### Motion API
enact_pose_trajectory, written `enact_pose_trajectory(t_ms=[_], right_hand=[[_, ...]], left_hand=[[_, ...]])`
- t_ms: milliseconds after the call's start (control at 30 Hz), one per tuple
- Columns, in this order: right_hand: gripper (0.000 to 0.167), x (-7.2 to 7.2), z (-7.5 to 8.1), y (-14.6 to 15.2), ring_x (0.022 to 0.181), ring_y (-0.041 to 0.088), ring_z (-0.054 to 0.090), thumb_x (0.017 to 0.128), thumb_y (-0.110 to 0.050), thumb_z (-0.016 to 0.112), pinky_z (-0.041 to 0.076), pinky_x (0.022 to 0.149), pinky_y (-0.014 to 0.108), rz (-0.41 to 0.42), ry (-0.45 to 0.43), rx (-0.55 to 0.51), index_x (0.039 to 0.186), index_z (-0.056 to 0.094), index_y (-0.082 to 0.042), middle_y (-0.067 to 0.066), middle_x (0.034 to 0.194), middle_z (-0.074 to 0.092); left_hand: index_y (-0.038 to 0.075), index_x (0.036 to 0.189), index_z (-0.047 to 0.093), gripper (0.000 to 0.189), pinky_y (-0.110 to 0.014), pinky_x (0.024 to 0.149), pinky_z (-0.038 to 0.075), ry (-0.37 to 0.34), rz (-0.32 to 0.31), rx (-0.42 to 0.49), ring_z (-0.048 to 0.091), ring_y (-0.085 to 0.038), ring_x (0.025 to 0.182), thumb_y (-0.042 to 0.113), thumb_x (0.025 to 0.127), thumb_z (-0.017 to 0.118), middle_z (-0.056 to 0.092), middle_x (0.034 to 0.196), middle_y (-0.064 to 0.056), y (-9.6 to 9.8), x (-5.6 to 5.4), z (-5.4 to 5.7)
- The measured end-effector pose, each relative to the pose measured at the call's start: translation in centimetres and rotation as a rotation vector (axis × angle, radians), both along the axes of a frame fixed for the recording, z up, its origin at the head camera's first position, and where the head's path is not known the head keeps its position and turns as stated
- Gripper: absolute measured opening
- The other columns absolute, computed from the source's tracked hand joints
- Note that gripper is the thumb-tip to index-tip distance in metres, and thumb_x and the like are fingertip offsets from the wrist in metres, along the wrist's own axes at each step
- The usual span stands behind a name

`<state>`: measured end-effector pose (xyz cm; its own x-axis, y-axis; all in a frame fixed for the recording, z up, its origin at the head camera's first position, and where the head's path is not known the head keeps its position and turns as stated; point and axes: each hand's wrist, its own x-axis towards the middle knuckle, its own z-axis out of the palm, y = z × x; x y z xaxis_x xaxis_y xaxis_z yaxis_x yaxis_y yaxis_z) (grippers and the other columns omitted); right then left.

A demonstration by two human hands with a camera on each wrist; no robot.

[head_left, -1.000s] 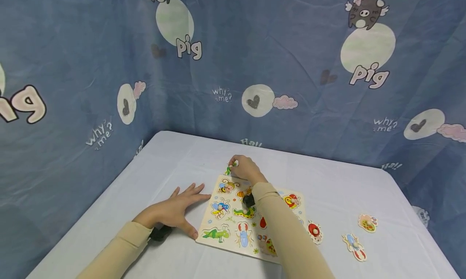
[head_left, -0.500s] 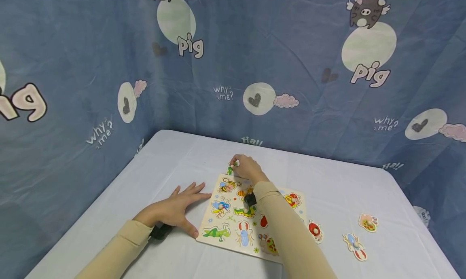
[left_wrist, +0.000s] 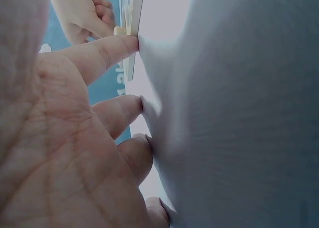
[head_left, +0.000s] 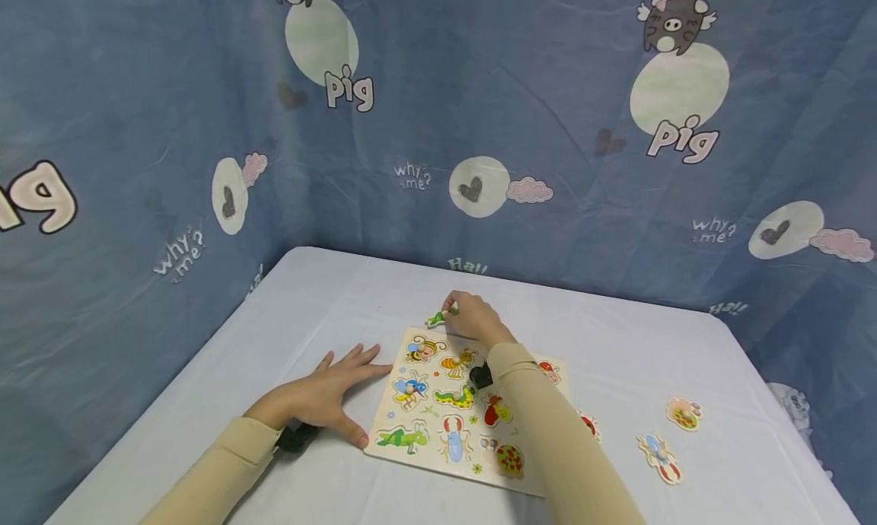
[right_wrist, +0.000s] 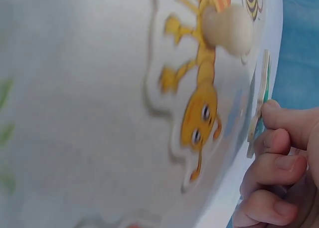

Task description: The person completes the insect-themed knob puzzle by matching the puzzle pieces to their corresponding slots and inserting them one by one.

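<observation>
A wooden knob puzzle board (head_left: 428, 461) with printed insects lies on the table. Spread fingers of my left hand (head_left: 322, 396) rest at its left side, the thumb at the near corner and another fingertip at the edge. Just past the far edge, my right hand (head_left: 473, 316) pinches a green insect puzzle piece (head_left: 435, 319). Seen from the right wrist, this piece (right_wrist: 264, 83) stands edge-on between thumb and finger, so its printed face is mostly hidden. Below that hand, an ant-like orange piece (right_wrist: 199, 113) with a wooden knob sits on the board.
Right of the board lie a loose blue-and-red beetle piece (head_left: 659, 458) and a pinkish piece (head_left: 684, 413) with a spotted pattern. A red piece (head_left: 589, 426) is partly hidden by the right sleeve. A blue patterned curtain (head_left: 411, 114) stands behind the white table (head_left: 336, 281).
My right hand has shifted slightly right along the far edge, and the green piece has turned from steep to flatter. More of the board shows beside the right sleeve. My left hand stays put.
</observation>
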<state>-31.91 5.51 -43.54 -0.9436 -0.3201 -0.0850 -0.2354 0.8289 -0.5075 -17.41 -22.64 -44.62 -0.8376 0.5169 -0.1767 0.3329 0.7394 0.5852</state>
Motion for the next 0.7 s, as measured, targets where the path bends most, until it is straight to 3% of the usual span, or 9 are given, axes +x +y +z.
enact_pose_trajectory(t_ms=[333, 567, 700], right_hand=[[0.015, 0.9, 0.5, 2.2, 0.067, 0.016, 0.043, 0.108, -0.026, 0.065, 0.039, 0.069, 0.033, -0.004, 0.014, 0.009, 0.112, 0.07, -0.013, -0.001, 0.071, 0.05], [0.015, 2.2, 0.9, 3.9, 0.075, 0.016, 0.054, 0.109, -0.027, 0.065, 0.044, 0.072, 0.033, 0.003, 0.013, 0.007, 0.11, 0.069, -0.012, 0.001, 0.084, 0.063], [0.014, 2.9, 1.0, 4.5, 0.069, 0.017, 0.053, 0.108, -0.027, 0.066, 0.043, 0.067, 0.032, 0.002, 0.006, 0.0, 0.108, 0.069, -0.014, 0.002, 0.08, 0.063]], left_hand=[[0.019, 0.165, 0.044, 0.121, -0.083, 0.124, -0.007, 0.005, -0.006, 0.01, 0.001, -0.052, 0.166, 0.052, 0.064, 0.102, 0.014, 0.181, -0.02, 0.0, 0.0, -0.1], [0.02, 0.165, 0.045, 0.12, -0.083, 0.124, -0.006, 0.01, 0.0, 0.007, 0.002, -0.051, 0.167, 0.051, 0.064, 0.102, 0.015, 0.181, -0.019, 0.2, 0.0, -0.1], [0.02, 0.165, 0.045, 0.12, -0.083, 0.124, -0.006, 0.012, -0.006, 0.014, 0.002, -0.053, 0.166, 0.05, 0.064, 0.102, 0.015, 0.18, -0.021, 0.1, 0.0, 0.0]])
